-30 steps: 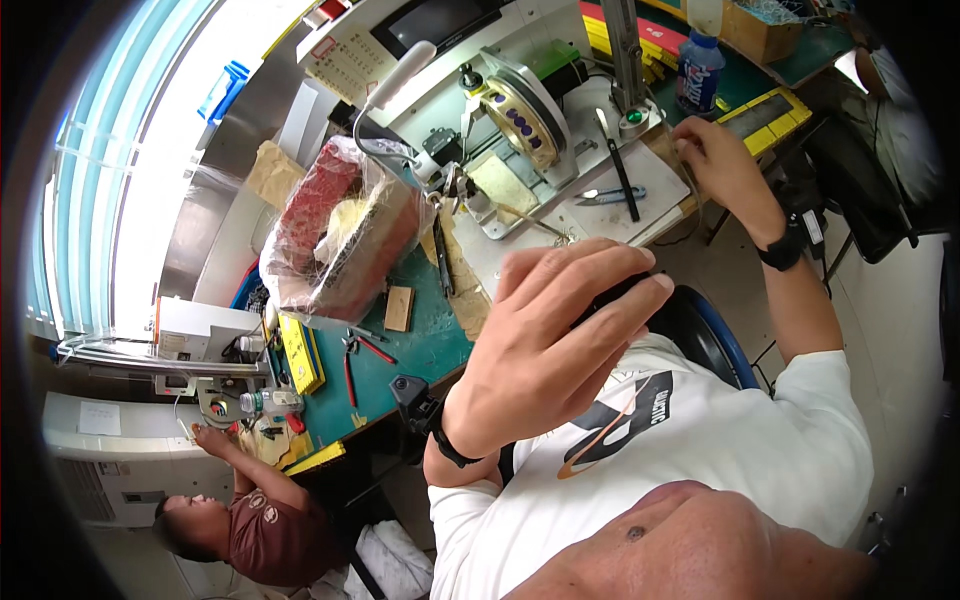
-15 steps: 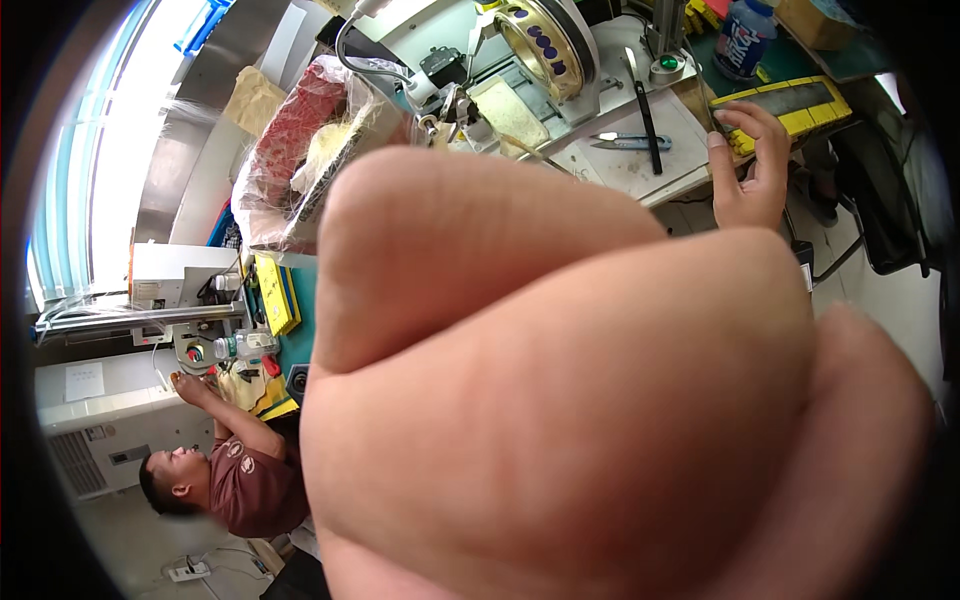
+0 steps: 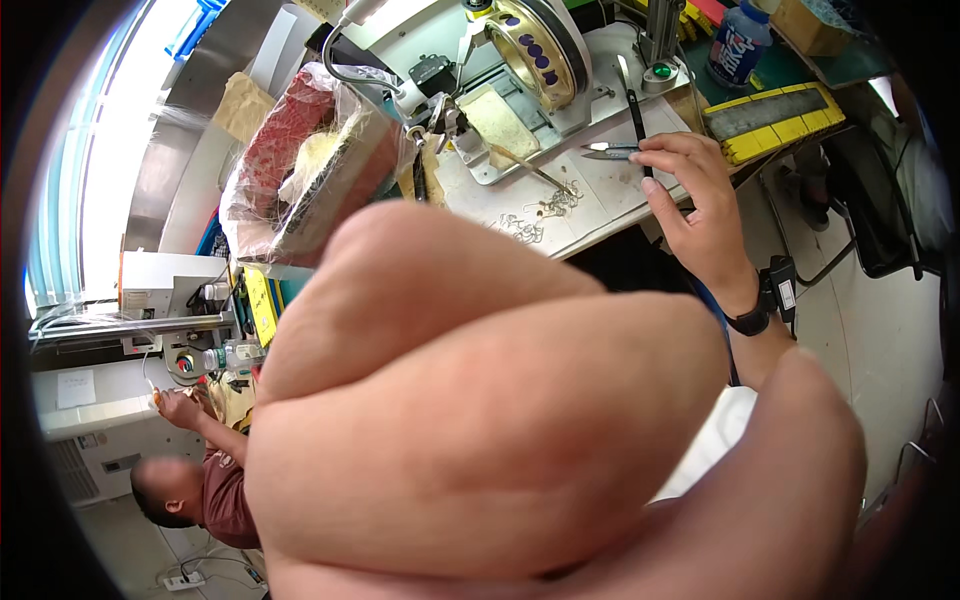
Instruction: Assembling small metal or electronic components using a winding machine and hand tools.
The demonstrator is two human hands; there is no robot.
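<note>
Bare skin of my bent left arm or hand [image 3: 480,430] fills the middle, very close and blurred; its fingers are hidden. My right hand [image 3: 695,190], with a black strap round the wrist, reaches over the front edge of the bench. Its thumb and fingers are apart, at the lower end of a black-handled craft knife [image 3: 634,105]. The knife lies on the white work surface, blade away from me. Beside it, partly behind the fingertips, lie small blue snips [image 3: 607,151]. Several silvery wire or chain pieces [image 3: 525,228] lie farther left.
A machine with a gold ring-shaped wheel [image 3: 535,60] stands at the back. Left of it is a plastic-wrapped red box [image 3: 300,160]. A yellow-edged block [image 3: 775,122] and a blue bottle [image 3: 740,45] are at the right. A co-worker [image 3: 185,490] sits at the left.
My right hand has moved left and inward, from the bench's right edge to the craft knife. The large near arm has shifted down and left, uncovering the wire pieces.
</note>
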